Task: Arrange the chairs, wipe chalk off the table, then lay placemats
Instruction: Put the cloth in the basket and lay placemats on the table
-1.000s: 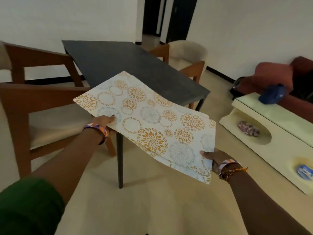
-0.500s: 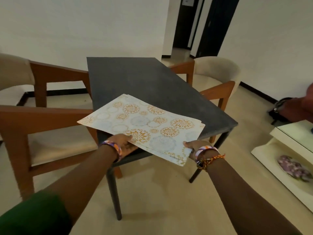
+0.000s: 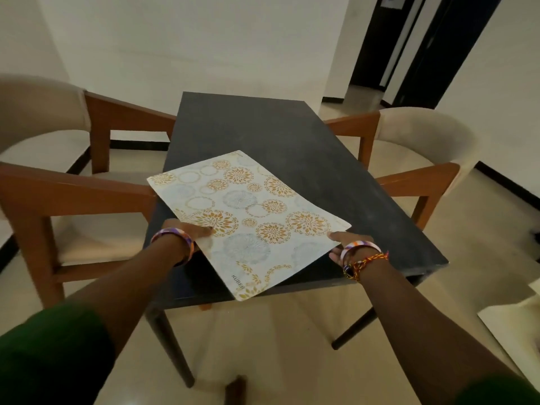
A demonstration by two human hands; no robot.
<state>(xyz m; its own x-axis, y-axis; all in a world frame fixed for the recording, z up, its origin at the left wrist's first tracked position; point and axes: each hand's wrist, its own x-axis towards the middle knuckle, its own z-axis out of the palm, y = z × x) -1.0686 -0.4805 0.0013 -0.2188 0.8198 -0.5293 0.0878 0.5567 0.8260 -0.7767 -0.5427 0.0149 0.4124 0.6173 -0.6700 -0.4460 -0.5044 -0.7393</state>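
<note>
Looking down through the head camera, I saw both hands holding a placemat point(image 3: 248, 217) over the near end of the dark table point(image 3: 292, 135). My left hand point(image 3: 193, 233) gripped the placemat's left edge, with the thumb lying on top of the orange flower print and the fingers tucked out of sight under it. My right hand point(image 3: 346, 244) gripped the right edge close to the corner, thumb on top too, fingers under the mat. I could not tell if the placemat was one sheet or a few stacked together.

The placemat was white with orange and pale blue round flower shapes, and small letters ran near its closest corner. It sat crooked on the table, turned so one corner poked out past the near edge toward me. The far part looked like it lay on the tabletop, while the near part was lifted a little by the hands.

The table was dark grey with faint pale smudges on it. One chair point(image 3: 58, 185) with brown wooden arms and a cream seat stood just beside the table's left side. Another chair point(image 3: 418, 147) like it stood just beside the right side.

Each wrist had a striped bangle point(image 3: 175, 238), and the right wrist also had a bracelet point(image 3: 365, 263) of red and yellow thread. Green sleeves point(image 3: 49, 355) showed at the bottom corners.
</note>
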